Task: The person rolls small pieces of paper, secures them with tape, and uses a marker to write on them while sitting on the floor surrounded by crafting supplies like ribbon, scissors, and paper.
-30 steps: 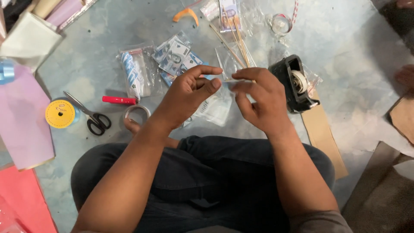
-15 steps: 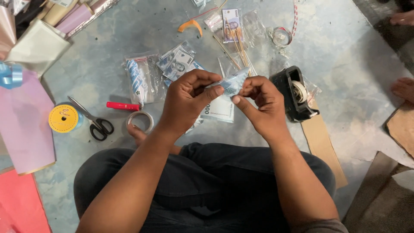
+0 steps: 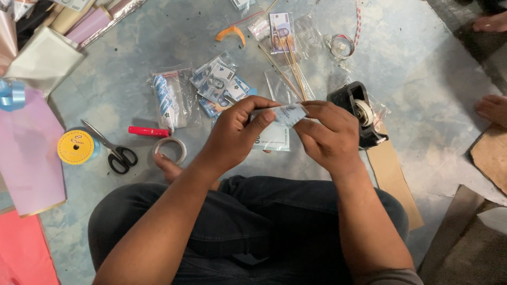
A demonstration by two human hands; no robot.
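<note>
— Banknote [image 3: 288, 113], where? 
— Head view: held above the lap, between both hands. Left hand [image 3: 235, 134] pinches its left end in a tight grip; right hand [image 3: 330, 134] clamps the right end.
— Surroundings? 
— Floor [image 3: 422, 79]: tape dispenser [image 3: 359, 113] just right, scissors [image 3: 111, 150], tape roll [image 3: 170, 149], bagged banknotes [image 3: 219, 84].

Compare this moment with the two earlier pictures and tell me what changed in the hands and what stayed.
A second ago both hands pinched something thin and clear. Now the left hand and right hand hold a bluish banknote between their fingertips, closer together. The scissors, yellow spool, tape roll and black tape dispenser lie where they were on the floor.
</note>
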